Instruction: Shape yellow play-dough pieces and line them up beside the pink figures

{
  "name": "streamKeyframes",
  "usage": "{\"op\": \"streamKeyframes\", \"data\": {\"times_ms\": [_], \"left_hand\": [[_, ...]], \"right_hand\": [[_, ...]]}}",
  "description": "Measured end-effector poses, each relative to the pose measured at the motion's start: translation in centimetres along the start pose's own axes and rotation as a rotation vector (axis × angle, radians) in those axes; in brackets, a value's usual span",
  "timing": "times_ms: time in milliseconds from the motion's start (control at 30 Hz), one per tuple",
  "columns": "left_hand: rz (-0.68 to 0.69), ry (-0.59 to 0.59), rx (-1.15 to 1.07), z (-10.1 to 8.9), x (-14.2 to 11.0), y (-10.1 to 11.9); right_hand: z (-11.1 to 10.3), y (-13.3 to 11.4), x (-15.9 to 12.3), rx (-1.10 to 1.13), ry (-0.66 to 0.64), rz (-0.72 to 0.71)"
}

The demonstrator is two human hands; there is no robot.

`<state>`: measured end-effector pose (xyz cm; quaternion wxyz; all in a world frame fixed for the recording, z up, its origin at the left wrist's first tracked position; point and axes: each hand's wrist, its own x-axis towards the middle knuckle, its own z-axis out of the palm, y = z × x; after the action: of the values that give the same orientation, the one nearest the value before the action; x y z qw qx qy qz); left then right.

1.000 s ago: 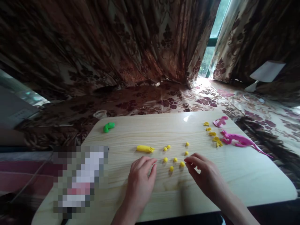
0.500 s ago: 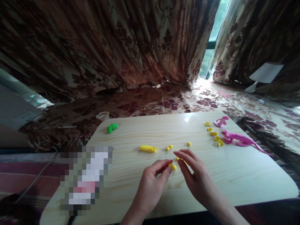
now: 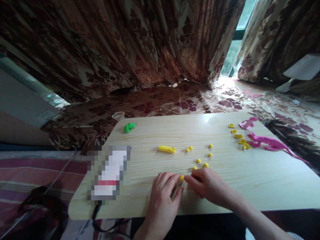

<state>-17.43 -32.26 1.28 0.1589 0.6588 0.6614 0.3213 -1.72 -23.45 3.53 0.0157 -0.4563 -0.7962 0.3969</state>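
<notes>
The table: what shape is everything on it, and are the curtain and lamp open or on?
Nearest ball: between left hand and right hand
Other balls: rounded, loose
Yellow roll: lying, one end ragged
Yellow scraps: uneven, loose
Green clay: curled
Pale pink clay: bent
Bright pink clay: stretched, one end thin
Curtain: partly open
Lamp: seems unlit

The balls (image 3: pixel 206 165) and roll (image 3: pixel 166 149) are yellow, the scraps (image 3: pixel 238 136) at right darker yellow. Far left, a green lump (image 3: pixel 129 127); far right, two pink figures (image 3: pixel 268 142). Pale wood-grained table (image 3: pixel 147 133), brown floral curtain (image 3: pixel 155 43), white lamp (image 3: pixel 302 67), striped purple cloth (image 3: pixel 22 174) at left.
</notes>
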Motion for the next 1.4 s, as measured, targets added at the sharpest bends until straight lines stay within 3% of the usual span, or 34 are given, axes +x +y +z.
{"op": "streamKeyframes", "data": {"times_ms": [300,800,1067,1400], "left_hand": [[-0.023,0.123,-0.088,-1.0,-1.5,-2.9],[0.043,0.172,-0.162,-1.5,-2.1,-4.6],[0.134,0.189,-0.077,-1.4,-2.1,-5.4],[0.004,0.200,-0.191,-1.3,-2.3,-4.8]], "right_hand": [[-1.3,-0.5,3.7,0.072,-0.430,0.228],[-2.5,-1.8,6.0,0.009,-0.702,0.407],[-2.9,-2.4,6.6,-0.016,-0.748,0.420],[-3.0,-2.4,6.0,0.013,-0.705,0.391]]}}
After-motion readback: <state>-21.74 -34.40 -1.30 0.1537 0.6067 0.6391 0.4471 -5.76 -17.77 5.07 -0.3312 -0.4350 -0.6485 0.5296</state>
